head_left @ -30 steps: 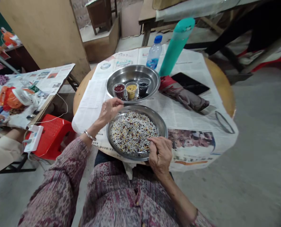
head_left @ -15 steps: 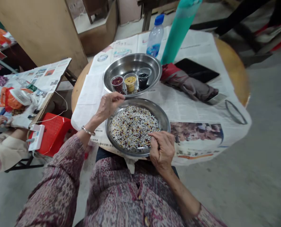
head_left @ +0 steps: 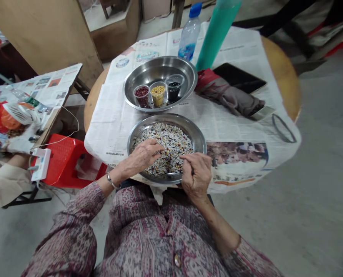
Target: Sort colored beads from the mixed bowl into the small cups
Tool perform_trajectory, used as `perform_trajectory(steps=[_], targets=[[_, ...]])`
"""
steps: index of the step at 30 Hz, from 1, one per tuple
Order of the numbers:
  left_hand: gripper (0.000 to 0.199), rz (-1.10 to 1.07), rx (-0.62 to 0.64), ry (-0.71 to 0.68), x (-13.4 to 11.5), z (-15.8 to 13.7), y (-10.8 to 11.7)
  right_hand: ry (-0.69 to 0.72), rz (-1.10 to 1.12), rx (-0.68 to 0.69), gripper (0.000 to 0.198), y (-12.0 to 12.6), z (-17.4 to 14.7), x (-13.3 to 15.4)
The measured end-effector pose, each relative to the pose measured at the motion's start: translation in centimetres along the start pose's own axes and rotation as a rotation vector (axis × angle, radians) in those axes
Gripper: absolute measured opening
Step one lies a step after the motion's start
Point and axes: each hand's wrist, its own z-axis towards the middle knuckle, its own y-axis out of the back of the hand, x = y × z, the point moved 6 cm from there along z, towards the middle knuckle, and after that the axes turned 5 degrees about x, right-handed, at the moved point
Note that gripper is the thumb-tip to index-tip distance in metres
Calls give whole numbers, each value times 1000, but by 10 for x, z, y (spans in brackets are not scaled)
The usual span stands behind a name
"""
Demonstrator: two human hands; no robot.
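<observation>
A round steel tray (head_left: 200, 132) in front of me holds a spread of white grains mixed with dark red, yellow and black beans (head_left: 171, 143). My left hand (head_left: 144, 156) reaches over its left side, thumb and fingertips slightly apart just above the grains. At the right rim, my right hand (head_left: 197, 175) is closed, with the index finger bent over the grains; anything inside it is hidden. Behind stands a steel basin (head_left: 160, 65) with three clear cups: one of red beans (head_left: 142, 95), one of yellow beans (head_left: 157, 94) and one of black beans (head_left: 173, 90).
Newspaper (head_left: 229, 127) covers the round table. Toward the back are a water bottle (head_left: 188, 34), a green bottle (head_left: 219, 34), a folded umbrella (head_left: 229, 94) and a black tablet (head_left: 239, 79). A red plastic stool (head_left: 64, 161) and another person's arm (head_left: 18, 159) are at left.
My left hand has moved from the tray's far left rim, near the cups, down and right over the grains, and its fingers have parted. My right hand stays at the right rim.
</observation>
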Motion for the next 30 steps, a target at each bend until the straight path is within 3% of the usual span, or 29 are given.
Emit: perform_trajectory(steps=[8, 21, 30], targets=[[23, 108, 77, -4, -4, 6, -8, 29, -1, 1, 19, 0, 0, 1], [19, -39, -59, 45, 7, -1, 7, 35, 11, -5, 20, 1, 1, 3], [17, 119, 27, 61, -3, 1, -9, 42, 3, 1, 20, 1, 0, 2]])
